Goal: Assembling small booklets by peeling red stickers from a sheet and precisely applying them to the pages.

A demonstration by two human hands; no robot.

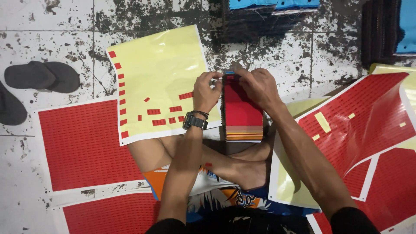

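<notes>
Flanking both hands, yellow backing sheet, red sticker sheets, sandals

Floor: white tiles, heavily stained and worn black, grout lines visible. Far left: pair of dark sandals lying on the tiles. Far edge: dark stacks topped with blue material, another at far right. Light even, no windows or walls shown.
</notes>
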